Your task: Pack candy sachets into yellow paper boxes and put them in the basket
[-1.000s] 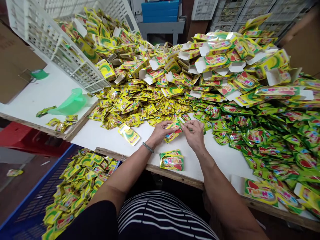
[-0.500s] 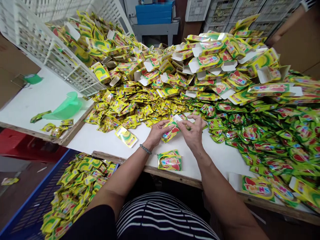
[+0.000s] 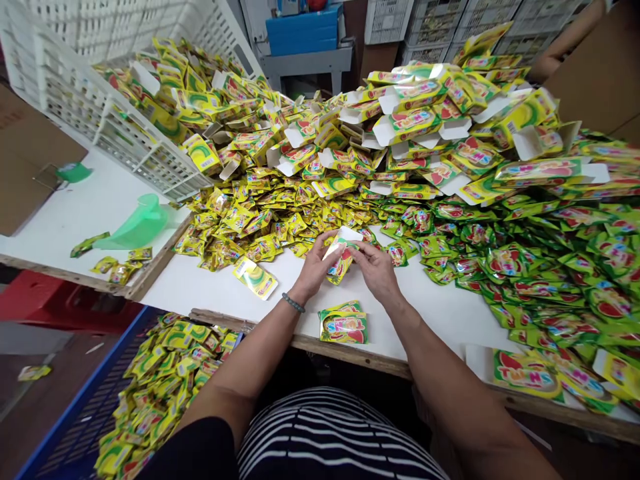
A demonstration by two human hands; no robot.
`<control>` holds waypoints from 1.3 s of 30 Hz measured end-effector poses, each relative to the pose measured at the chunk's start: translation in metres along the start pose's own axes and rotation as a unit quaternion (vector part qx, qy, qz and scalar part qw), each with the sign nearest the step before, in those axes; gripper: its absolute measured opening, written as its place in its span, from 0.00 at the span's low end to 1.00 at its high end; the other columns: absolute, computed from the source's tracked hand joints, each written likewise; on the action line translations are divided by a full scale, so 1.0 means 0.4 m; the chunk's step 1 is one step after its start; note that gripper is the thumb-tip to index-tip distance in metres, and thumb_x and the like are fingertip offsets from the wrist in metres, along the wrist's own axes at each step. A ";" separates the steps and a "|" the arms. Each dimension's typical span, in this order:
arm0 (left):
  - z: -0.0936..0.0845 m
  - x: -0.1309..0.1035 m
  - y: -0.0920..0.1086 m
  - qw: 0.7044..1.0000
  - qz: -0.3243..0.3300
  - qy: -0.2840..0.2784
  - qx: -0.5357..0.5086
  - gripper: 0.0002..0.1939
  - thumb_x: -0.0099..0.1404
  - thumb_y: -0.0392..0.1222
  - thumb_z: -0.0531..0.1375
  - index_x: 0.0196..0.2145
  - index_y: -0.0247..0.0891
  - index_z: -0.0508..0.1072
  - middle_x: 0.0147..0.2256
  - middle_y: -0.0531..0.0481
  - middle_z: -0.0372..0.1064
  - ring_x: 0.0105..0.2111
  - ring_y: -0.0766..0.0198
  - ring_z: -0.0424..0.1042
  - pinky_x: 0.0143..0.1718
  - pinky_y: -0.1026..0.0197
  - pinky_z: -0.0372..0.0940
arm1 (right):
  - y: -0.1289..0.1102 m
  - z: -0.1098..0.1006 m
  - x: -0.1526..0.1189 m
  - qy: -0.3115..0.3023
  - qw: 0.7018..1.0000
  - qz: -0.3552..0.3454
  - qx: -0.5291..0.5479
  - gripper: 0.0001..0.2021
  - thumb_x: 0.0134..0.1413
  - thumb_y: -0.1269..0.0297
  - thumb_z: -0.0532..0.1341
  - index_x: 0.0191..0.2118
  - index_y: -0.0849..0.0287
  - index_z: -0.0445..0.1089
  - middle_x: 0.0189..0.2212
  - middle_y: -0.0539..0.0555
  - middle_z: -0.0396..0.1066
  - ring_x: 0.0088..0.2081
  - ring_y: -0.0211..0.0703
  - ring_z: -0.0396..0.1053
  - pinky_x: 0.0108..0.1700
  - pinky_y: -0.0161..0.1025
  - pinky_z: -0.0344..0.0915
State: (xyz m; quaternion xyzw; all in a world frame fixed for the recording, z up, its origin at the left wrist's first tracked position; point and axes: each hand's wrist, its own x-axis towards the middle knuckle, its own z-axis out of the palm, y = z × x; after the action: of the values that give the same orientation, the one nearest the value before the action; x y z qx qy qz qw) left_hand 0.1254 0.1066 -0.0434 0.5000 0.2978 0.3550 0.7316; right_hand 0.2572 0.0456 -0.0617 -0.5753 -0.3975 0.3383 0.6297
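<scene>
Between my hands is a small yellow and green candy box (image 3: 339, 268) with a white flap at its top end. My left hand (image 3: 316, 268) is closed on the box's left side, thumb across its front. From the right, my right hand (image 3: 375, 268) pinches near its upper edge by the flap. Below the hands, two overlapping boxes (image 3: 344, 327) lie near the table's front edge. Left of my wrist lies another yellow box (image 3: 255, 279). Small yellow sachets (image 3: 240, 220) are heaped behind my left hand, green sachets (image 3: 500, 260) to the right.
Open boxes (image 3: 410, 123) are piled high at the back. A white crate (image 3: 145, 150) tips out more boxes at the left. A green scoop (image 3: 143, 227) lies on the side table. A blue crate (image 3: 65, 417) of packets stands below. Another person's arm (image 3: 570, 43) reaches in at the far right.
My right hand has drawn down from the box's top, its fingers now closer to the box's side. The box stands more upright, with its white flap more exposed. The view has shifted slightly.
</scene>
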 end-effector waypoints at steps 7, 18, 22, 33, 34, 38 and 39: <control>0.000 -0.014 0.023 0.995 -0.058 -0.078 0.011 0.29 0.51 0.49 0.70 0.46 0.42 0.62 0.31 0.57 0.68 0.23 0.69 0.68 0.27 0.63 0.68 | 0.004 -0.017 -0.001 -0.039 0.999 -0.004 -0.004 0.19 0.51 0.47 0.62 0.42 0.55 0.74 0.31 0.51 0.74 0.34 0.43 0.71 0.42 0.43 0.70; -0.016 -0.006 0.009 0.999 -0.020 0.018 0.018 0.31 0.45 0.44 0.72 0.41 0.41 0.59 0.21 0.62 0.68 0.18 0.72 0.65 0.22 0.70 0.57 | -0.012 -0.021 -0.008 -0.027 0.999 0.000 -0.030 0.14 0.49 0.51 0.65 0.28 0.57 0.75 0.26 0.50 0.75 0.30 0.42 0.71 0.38 0.40 0.69; -0.015 -0.005 0.006 0.998 -0.016 0.035 0.039 0.30 0.44 0.45 0.72 0.40 0.39 0.62 0.21 0.61 0.69 0.18 0.73 0.64 0.22 0.70 0.57 | -0.010 -0.019 -0.010 -0.035 0.997 0.006 -0.069 0.14 0.47 0.52 0.66 0.34 0.56 0.78 0.31 0.53 0.79 0.33 0.44 0.74 0.38 0.41 0.69; -0.015 -0.002 0.015 0.997 -0.047 0.011 0.062 0.28 0.42 0.48 0.73 0.39 0.33 0.72 0.23 0.56 0.71 0.20 0.72 0.67 0.23 0.68 0.60 | 0.015 -0.042 0.010 -0.037 0.990 0.120 0.059 0.19 0.36 0.49 0.71 0.32 0.59 0.80 0.32 0.56 0.80 0.32 0.47 0.75 0.38 0.45 0.71; -0.017 -0.002 0.015 0.997 -0.047 0.008 0.060 0.28 0.42 0.48 0.73 0.39 0.33 0.72 0.23 0.56 0.71 0.19 0.72 0.66 0.23 0.68 0.59 | 0.016 -0.047 0.011 -0.052 0.990 0.118 0.057 0.19 0.36 0.50 0.71 0.32 0.59 0.80 0.32 0.56 0.80 0.33 0.47 0.75 0.39 0.45 0.71; -0.022 -0.004 0.013 0.998 -0.044 0.011 0.041 0.29 0.42 0.48 0.73 0.40 0.32 0.74 0.22 0.55 0.72 0.20 0.71 0.67 0.24 0.68 0.59 | 0.012 -0.064 0.005 -0.084 0.993 0.076 0.018 0.15 0.40 0.54 0.71 0.35 0.56 0.80 0.36 0.54 0.80 0.41 0.50 0.76 0.48 0.49 0.69; -0.022 -0.004 0.013 0.998 -0.045 0.013 0.034 0.29 0.42 0.48 0.74 0.40 0.32 0.74 0.23 0.54 0.72 0.21 0.71 0.68 0.24 0.68 0.60 | 0.010 -0.067 0.003 -0.091 0.993 0.069 0.013 0.14 0.41 0.55 0.70 0.35 0.55 0.80 0.37 0.54 0.80 0.42 0.51 0.76 0.50 0.50 0.69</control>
State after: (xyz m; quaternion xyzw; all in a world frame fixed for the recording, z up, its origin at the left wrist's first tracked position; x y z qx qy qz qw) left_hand 0.1162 0.1112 -0.0413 0.5061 0.3417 0.3175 0.7255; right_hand 0.2818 0.0349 -0.0662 -0.5602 -0.4081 0.4371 0.5732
